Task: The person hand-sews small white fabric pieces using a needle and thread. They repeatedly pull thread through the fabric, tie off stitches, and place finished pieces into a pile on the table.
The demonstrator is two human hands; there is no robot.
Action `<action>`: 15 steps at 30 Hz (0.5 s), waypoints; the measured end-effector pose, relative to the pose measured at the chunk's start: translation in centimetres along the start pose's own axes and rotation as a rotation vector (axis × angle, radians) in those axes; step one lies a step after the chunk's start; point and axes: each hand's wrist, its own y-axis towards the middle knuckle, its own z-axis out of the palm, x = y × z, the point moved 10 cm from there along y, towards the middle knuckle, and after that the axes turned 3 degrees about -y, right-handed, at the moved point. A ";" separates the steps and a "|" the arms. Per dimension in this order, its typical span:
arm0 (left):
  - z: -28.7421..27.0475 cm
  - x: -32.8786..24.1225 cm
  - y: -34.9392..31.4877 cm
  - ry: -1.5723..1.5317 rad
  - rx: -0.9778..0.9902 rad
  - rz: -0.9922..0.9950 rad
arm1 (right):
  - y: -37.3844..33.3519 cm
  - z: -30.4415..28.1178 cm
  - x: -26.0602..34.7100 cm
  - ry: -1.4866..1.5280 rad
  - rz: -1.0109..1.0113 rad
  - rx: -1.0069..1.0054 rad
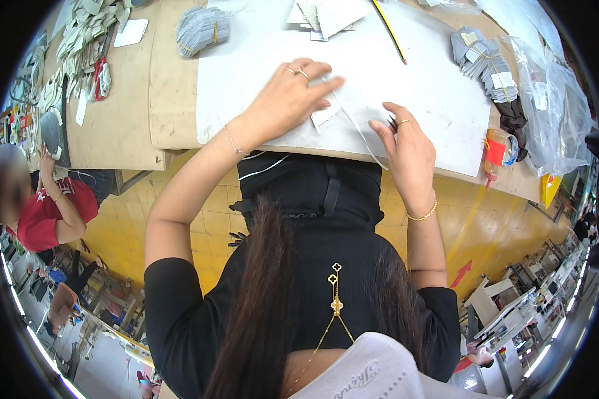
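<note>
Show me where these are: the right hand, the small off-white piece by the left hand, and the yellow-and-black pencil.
Right hand (409,147), head view: back of the hand.
Small off-white piece (325,118), head view: middle of its visible face.
Yellow-and-black pencil (389,31), head view: middle of its shaft.

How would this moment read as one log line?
Left hand: over sheet, by pale piece | right hand: holding dark tool, mostly hidden | cord: between hands | pencil: lying on sheet
</note>
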 end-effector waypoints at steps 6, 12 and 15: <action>-0.2 2.3 0.2 -0.142 0.135 -0.194 | -1.0 -0.1 0.9 0.209 -0.092 -0.075; -0.4 3.1 -0.5 -0.558 0.178 -0.432 | -1.1 2.3 1.8 0.323 -0.010 0.047; -1.3 2.7 -1.4 -0.644 0.139 -0.484 | -0.8 2.3 2.4 0.308 -0.012 0.038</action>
